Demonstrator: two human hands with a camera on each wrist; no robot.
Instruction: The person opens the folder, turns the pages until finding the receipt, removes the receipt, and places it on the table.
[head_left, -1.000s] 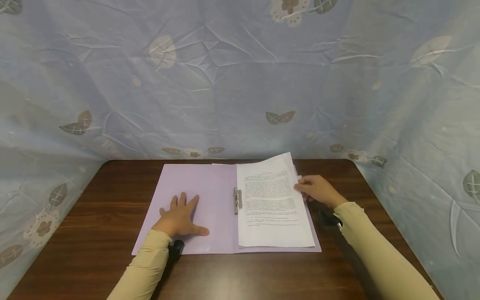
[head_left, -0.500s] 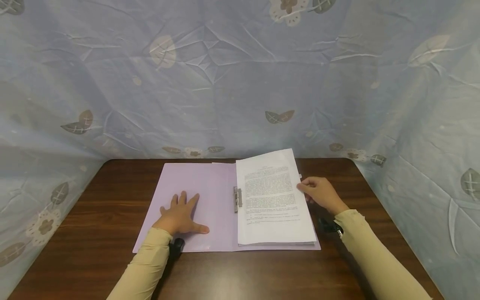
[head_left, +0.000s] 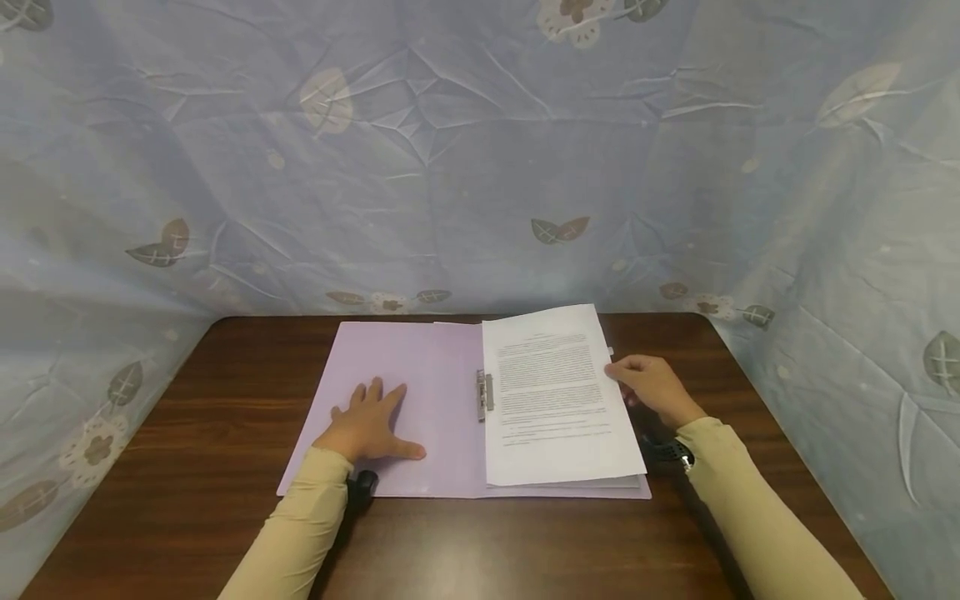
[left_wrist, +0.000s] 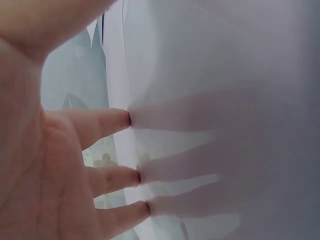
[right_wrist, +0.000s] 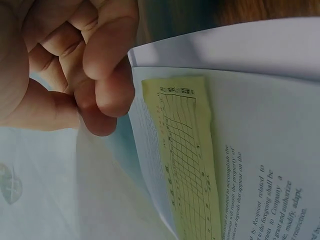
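An open light purple folder (head_left: 442,400) lies on the table, with a metal clip (head_left: 484,395) near its fold. My left hand (head_left: 367,425) rests spread on the left cover; in the left wrist view its fingertips (left_wrist: 117,119) touch the glossy surface. My right hand (head_left: 654,388) pinches the right edge of a printed sheet (head_left: 555,400), which is lifted and bowed off the stack beneath. Under the raised sheet, the right wrist view shows a yellow slip (right_wrist: 185,155) with a printed grid, lying on another printed page (right_wrist: 260,130).
The dark wooden table (head_left: 465,550) extends around the folder. A patterned pale blue cloth (head_left: 480,167) hangs behind and along both sides. A small white tab (head_left: 611,351) sticks out at the stack's right edge. A dark strap (head_left: 667,451) circles the right wrist.
The right hand has moved slightly right with the printed sheet's edge. The sheet's near edge has lifted, showing more of the pages beneath. The left hand stays spread on the cover.
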